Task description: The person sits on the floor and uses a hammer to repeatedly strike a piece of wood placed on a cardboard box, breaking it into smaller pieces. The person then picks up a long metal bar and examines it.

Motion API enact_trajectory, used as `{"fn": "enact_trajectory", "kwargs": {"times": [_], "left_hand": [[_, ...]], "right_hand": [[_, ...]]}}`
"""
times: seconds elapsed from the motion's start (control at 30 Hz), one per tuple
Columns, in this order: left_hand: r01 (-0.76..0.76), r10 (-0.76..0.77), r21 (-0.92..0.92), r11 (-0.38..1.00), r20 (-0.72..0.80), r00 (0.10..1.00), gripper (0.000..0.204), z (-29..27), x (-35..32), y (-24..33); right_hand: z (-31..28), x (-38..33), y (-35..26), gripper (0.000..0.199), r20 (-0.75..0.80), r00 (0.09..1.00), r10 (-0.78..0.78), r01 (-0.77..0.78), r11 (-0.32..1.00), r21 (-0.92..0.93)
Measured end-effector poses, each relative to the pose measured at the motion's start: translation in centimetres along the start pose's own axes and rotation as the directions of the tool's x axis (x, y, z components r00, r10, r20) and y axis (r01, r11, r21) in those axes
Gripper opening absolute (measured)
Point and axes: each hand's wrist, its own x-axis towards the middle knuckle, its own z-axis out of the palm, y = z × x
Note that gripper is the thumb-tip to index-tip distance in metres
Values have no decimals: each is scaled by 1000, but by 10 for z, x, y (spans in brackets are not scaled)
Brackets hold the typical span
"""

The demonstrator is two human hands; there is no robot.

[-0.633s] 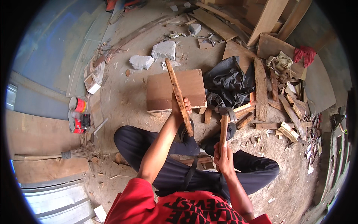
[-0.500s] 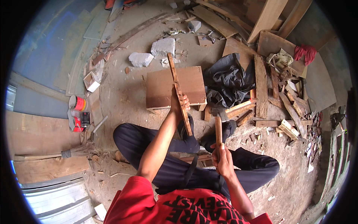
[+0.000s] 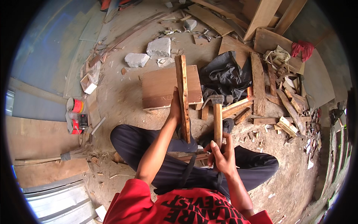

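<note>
A long, narrow wooden batten [image 3: 182,97] stands out in front of me, tilted a little, with its broad and narrow faces both showing. My left hand [image 3: 175,108] holds it near the middle from the left; most of those fingers are hidden behind the wood. To the right, my right hand [image 3: 223,156] has a hammer [image 3: 217,119] by the lower part of its wooden handle, thumb and forefinger loosely round it. The dark metal head points away from me. Beyond the batten sits a low brown wooden box [image 3: 160,87], partly covered by it.
Black plastic sheeting [image 3: 223,78] lies right of the box. Loose boards [image 3: 258,84] and wood offcuts [image 3: 288,127] pile up farther right. White blocks [image 3: 159,47] rest behind the box. Paint cans [image 3: 77,106] and a broom [image 3: 74,154] are at the left.
The batten has turned so its wider side shows, and has shifted slightly right. My left fingers have gone behind it. The hammer has risen away from me, and my right hand's grip has loosened.
</note>
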Motion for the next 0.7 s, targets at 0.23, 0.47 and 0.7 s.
{"fn": "enact_trajectory", "kwargs": {"times": [0.23, 0.47, 0.7], "left_hand": [[-98, 118, 283, 954, -53, 992, 77, -12, 9, -20], [-162, 246, 504, 848, -104, 964, 83, -1, -7, -15], [-124, 233, 710, 694, -58, 971, 83, -10, 7, 15]], "right_hand": [[7, 27, -16, 37, -30, 984, -177, 173, 977, -122], [12, 42, -20, 41, -61, 946, -318, 259, 855, -449], [0, 41, -25, 44, 70, 912, -403, 367, 729, -578]]}}
